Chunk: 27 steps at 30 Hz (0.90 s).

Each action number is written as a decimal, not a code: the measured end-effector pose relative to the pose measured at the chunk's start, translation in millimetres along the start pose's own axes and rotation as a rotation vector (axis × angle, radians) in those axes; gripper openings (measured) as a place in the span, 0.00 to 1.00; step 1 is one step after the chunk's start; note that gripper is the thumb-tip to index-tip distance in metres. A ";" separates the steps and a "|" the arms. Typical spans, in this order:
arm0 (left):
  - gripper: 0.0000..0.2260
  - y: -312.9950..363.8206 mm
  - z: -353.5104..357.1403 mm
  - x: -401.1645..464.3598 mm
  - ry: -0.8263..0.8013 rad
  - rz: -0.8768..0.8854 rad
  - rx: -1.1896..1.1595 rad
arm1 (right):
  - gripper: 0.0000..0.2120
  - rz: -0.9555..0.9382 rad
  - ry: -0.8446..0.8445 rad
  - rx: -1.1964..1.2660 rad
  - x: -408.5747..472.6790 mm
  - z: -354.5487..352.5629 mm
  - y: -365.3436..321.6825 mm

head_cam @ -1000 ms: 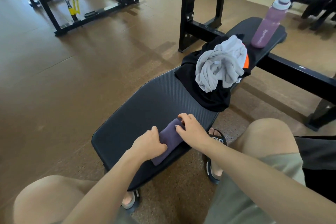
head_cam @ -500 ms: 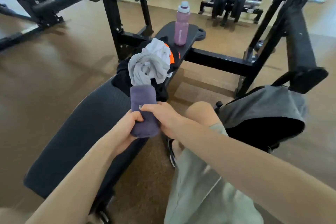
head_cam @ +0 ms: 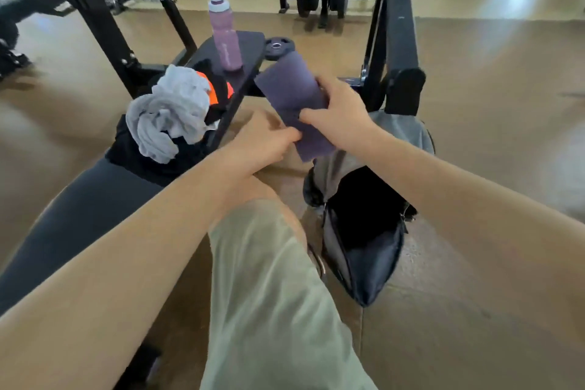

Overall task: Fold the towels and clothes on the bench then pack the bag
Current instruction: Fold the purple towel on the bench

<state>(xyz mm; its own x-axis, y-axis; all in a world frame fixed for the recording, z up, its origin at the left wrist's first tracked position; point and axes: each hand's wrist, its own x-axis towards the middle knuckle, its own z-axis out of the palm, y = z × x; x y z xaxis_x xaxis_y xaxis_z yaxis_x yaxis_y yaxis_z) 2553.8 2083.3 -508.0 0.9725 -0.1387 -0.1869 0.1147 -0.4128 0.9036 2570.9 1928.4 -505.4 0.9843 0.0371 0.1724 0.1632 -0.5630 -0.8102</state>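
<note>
My left hand [head_cam: 266,139] and my right hand [head_cam: 338,117] hold the folded purple towel [head_cam: 294,95] together in the air, above the open grey bag [head_cam: 364,225] on the floor to my right. On the black padded table [head_cam: 79,209] at my left lies the crumpled grey cloth [head_cam: 171,111] on the black garment [head_cam: 177,165]; behind them stands the pink plastic bottle [head_cam: 225,38].

Mid-frame, both hands hold a folded purple towel [head_cam: 296,98] in the air: the right hand [head_cam: 340,115] grips its right edge, the left hand [head_cam: 266,139] pinches its lower left. Below it, right of centre, a grey bag [head_cam: 408,133] gapes open on the floor. Crumpled clothes [head_cam: 171,112] and a pink bottle [head_cam: 225,38] sit on the bench [head_cam: 79,203] at left.
</note>
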 end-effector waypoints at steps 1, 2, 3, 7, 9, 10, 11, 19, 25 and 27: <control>0.11 -2.0 18.5 6.3 -0.040 0.022 0.091 | 0.15 -0.005 0.009 -0.079 -10.5 -7.2 24.7; 0.09 -5.1 36.6 10.6 -0.083 0.038 0.174 | 0.17 -0.006 0.002 -0.144 -22.9 -12.2 49.8; 0.08 -11.8 53.6 15.5 -0.131 0.034 0.264 | 0.18 -0.005 -0.008 -0.195 -36.3 -15.3 75.0; 0.12 -50.5 111.1 17.3 -0.344 -0.057 0.596 | 0.17 0.006 -0.055 -0.381 -88.4 -8.0 158.6; 0.13 -76.1 127.7 17.1 -0.433 -0.100 0.707 | 0.20 -0.014 -0.098 -0.477 -105.9 5.5 188.6; 0.11 -87.5 131.9 17.3 -0.463 -0.102 0.754 | 0.21 -0.021 -0.137 -0.528 -111.1 13.2 202.2; 0.09 -95.2 133.7 15.8 -0.483 -0.085 0.806 | 0.22 -0.020 -0.180 -0.583 -112.7 21.4 215.5; 0.29 -129.3 152.1 19.7 -0.800 -0.121 0.967 | 0.23 0.075 -0.320 -0.983 -71.7 78.1 277.9; 0.26 -165.6 206.3 50.5 -0.943 -0.174 1.272 | 0.22 0.132 -0.274 -1.082 -47.3 95.9 312.6; 0.18 -173.8 208.2 58.2 -0.933 -0.139 1.357 | 0.19 0.152 -0.294 -1.089 -58.6 102.4 327.1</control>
<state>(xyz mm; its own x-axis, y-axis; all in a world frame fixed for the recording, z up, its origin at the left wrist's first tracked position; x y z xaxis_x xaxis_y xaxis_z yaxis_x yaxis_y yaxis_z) 2548.2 1959.6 -756.1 0.4639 -0.2875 -0.8379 -0.5521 -0.8336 -0.0197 2573.5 1826.6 -837.9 0.9899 0.0182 -0.1404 0.0368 -0.9907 0.1309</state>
